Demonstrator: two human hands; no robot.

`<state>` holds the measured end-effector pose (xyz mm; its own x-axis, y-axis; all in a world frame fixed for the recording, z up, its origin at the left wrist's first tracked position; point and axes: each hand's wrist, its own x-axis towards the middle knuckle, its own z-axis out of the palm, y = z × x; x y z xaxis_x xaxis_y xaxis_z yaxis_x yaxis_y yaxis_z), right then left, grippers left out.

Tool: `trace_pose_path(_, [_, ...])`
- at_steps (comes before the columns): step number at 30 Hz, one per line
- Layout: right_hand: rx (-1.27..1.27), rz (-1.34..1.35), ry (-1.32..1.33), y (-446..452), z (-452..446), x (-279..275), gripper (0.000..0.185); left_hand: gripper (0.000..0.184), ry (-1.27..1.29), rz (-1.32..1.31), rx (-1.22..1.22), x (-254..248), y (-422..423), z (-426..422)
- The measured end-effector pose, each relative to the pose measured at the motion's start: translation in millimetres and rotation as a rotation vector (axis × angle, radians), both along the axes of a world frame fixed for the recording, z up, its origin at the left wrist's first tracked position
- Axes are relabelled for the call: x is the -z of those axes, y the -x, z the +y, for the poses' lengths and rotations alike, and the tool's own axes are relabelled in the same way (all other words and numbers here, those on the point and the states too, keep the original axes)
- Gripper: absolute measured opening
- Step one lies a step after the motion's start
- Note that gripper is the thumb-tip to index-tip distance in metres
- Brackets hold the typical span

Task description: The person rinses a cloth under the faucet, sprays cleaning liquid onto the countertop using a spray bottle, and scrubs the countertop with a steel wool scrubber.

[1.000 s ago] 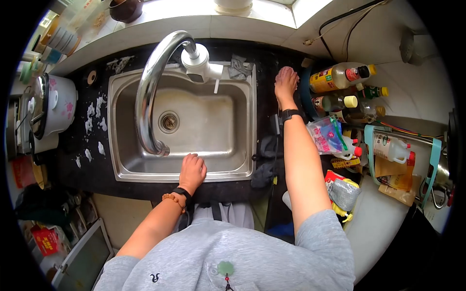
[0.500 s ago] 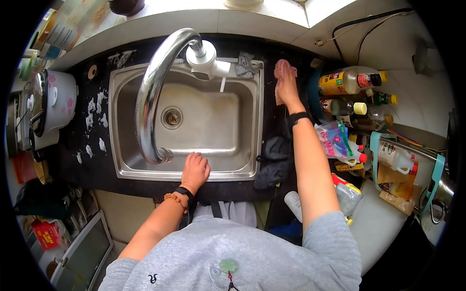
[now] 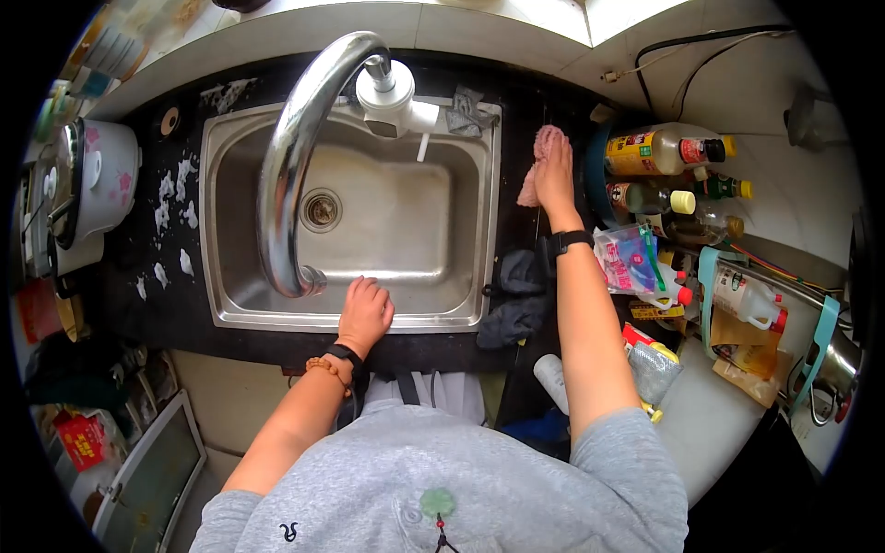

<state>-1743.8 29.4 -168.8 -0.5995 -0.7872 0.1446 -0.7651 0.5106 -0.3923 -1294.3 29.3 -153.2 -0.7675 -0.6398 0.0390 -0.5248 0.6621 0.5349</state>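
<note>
My right hand (image 3: 555, 184) presses a pink cloth (image 3: 542, 157) onto the black countertop (image 3: 521, 217), just right of the sink. Part of the cloth is hidden under the palm. On the front rim of the stainless steel sink (image 3: 277, 321) rests my left hand (image 3: 366, 311), fingers stretched over the inner edge and holding nothing. A curved chrome faucet (image 3: 293, 147) with a white unit (image 3: 384, 97) at its base arches over the basin. Dark gloves or cloths (image 3: 516, 300) lie in a heap between the sink and my right forearm. A grey rag (image 3: 468, 112) sits on the back right corner.
Several bottles (image 3: 645, 152) stand close to the right of my hand, beside a plastic packet (image 3: 629, 258). White foam (image 3: 164, 203) spots the counter left of the sink, near a white rice cooker (image 3: 111, 175). Black cable (image 3: 682, 41) hangs on the right wall.
My right hand has slid with the pink cloth slightly toward me and to the right along the counter. My left hand stays on the sink rim. The view has shifted a little.
</note>
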Motion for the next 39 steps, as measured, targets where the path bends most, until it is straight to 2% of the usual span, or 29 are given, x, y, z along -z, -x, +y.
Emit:
trace_pose_path(2, [0.001, 0.021, 0.024, 3.5, -17.1, 22.2, 0.068, 0.008, 0.008, 0.003, 0.000, -0.4, -0.1, -2.1])
trace_pose_path(4, [-0.081, 0.055, -0.031, -16.8, -32.3, 17.8, 0.067, 0.008, 0.012, 0.006, 0.004, -2.2, 0.4, -1.9])
trace_pose_path(5, [-0.201, -0.025, 0.032, -30.7, -33.2, 8.4, 0.066, 0.008, 0.014, 0.014, -0.001, 0.3, -0.5, -1.4])
trace_pose_path(6, [-0.291, 0.002, 0.031, -50.6, -27.0, 0.9, 0.066, 0.008, 0.008, 0.000, 0.006, 0.2, -2.0, -1.3])
trace_pose_path(8, [-0.303, -0.040, 0.044, -76.1, 1.3, -11.4, 0.068, 0.008, -0.006, -0.017, 0.016, -0.1, -0.7, -1.2])
trace_pose_path(10, [-0.388, -0.037, -0.080, -74.0, 32.8, -27.3, 0.064, 0.008, -0.013, -0.019, 0.023, 0.7, -0.4, -2.4])
trace_pose_path(12, [-0.284, -0.132, -0.057, -52.2, 49.0, -44.1, 0.059, 0.009, -0.014, -0.015, 0.023, 2.0, -0.6, -0.6])
trace_pose_path(16, [0.070, 0.177, 0.107, -12.9, 34.0, -35.8, 0.056, 0.008, -0.004, 0.008, 0.013, 1.9, -0.4, -0.9])
trace_pose_path(18, [0.071, 0.159, -0.024, -22.1, 19.1, -23.8, 0.059, 0.007, -0.010, 0.016, 0.013, 4.0, -1.5, -1.3])
trace_pose_path(19, [0.068, 0.174, -0.169, -32.6, 16.8, -17.3, 0.062, 0.007, -0.007, 0.013, 0.014, 4.5, -2.3, -0.9])
trace_pose_path(22, [-0.007, 0.218, -0.095, -53.3, 18.6, -2.4, 0.061, 0.006, -0.002, 0.015, 0.004, -2.1, 0.0, -1.9])
trace_pose_path(23, [-0.107, 0.114, -0.117, -63.0, 33.3, -5.4, 0.061, 0.007, 0.004, 0.015, -0.001, -0.9, 0.3, -0.9])
trace_pose_path(24, [-0.151, 0.145, -0.057, -73.5, 39.8, -13.0, 0.062, 0.007, -0.005, 0.008, 0.002, -0.6, -0.1, -0.3])
trace_pose_path(26, [-0.198, 0.031, -0.110, -81.9, 52.5, -35.3, 0.056, 0.008, -0.021, -0.007, 0.004, 0.8, -1.2, -0.4])
trace_pose_path(27, [-0.194, -0.045, -0.049, -79.7, 54.0, -46.7, 0.046, 0.008, -0.022, -0.011, 0.010, 2.2, -1.9, 0.0])
trace_pose_path(28, [-0.099, -0.249, -0.089, -71.1, 55.6, -60.8, 0.038, 0.009, -0.022, -0.016, 0.014, 4.4, -2.6, -0.3])
trace_pose_path(29, [-0.009, -0.279, -0.003, -57.7, 57.0, -66.4, 0.038, 0.009, -0.023, -0.025, 0.015, 6.0, -3.3, -0.4])
trace_pose_path(32, [0.034, -0.075, 0.211, -13.8, 54.0, -72.2, 0.040, 0.007, -0.011, 0.024, 0.005, 5.0, -4.0, 0.3])
trace_pose_path(33, [-0.039, -0.011, 0.193, -8.6, 47.5, -71.0, 0.050, 0.007, -0.011, 0.019, 0.006, 5.8, -4.5, 0.3])
trace_pose_path(34, [-0.021, -0.026, 0.077, 3.1, 44.8, -43.0, 0.063, 0.007, -0.007, 0.015, 0.005, 6.7, -4.0, -0.1])
trace_pose_path(35, [-0.036, -0.042, 0.023, 11.3, 45.6, -7.7, 0.068, 0.007, -0.003, 0.011, 0.003, 6.9, -3.7, 0.2])
trace_pose_path(37, [0.008, -0.059, -0.138, 5.7, 40.2, 8.3, 0.075, 0.008, -0.001, 0.009, -0.002, 4.5, -2.8, -0.2])
trace_pose_path(39, [0.046, -0.124, -0.100, -0.3, 33.1, 13.1, 0.075, 0.008, -0.002, 0.007, -0.001, 2.3, -4.1, -0.7])
